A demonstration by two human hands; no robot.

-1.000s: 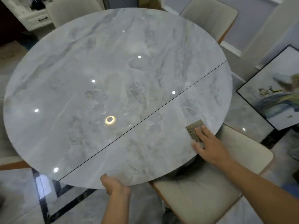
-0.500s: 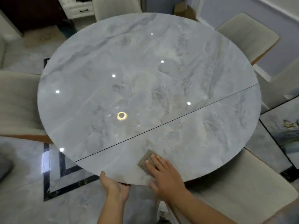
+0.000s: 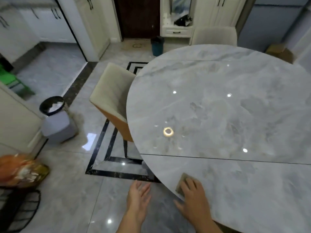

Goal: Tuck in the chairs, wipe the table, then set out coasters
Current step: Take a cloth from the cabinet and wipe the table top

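Note:
A round grey marble table (image 3: pixel 227 115) fills the right half of the view. My right hand (image 3: pixel 193 200) lies flat on a small brown cloth (image 3: pixel 180 183) at the table's near left edge, pressing it onto the top. My left hand (image 3: pixel 138 197) hovers off the table over the floor, fingers spread and holding nothing. A cream chair with an orange back (image 3: pixel 111 100) is pushed under the table's left side. Another cream chair (image 3: pixel 213 36) stands at the far side.
A grey bin with a black liner (image 3: pixel 55 118) stands on the floor to the left. A dark teal bin (image 3: pixel 157 46) is by the door. A black wire basket (image 3: pixel 20 209) and an orange bag (image 3: pixel 18 167) sit at the lower left. White cabinets line the back.
My right hand has slid the cloth leftward along the table's near edge. My left hand has let go of the table rim and opened. The view has swung left.

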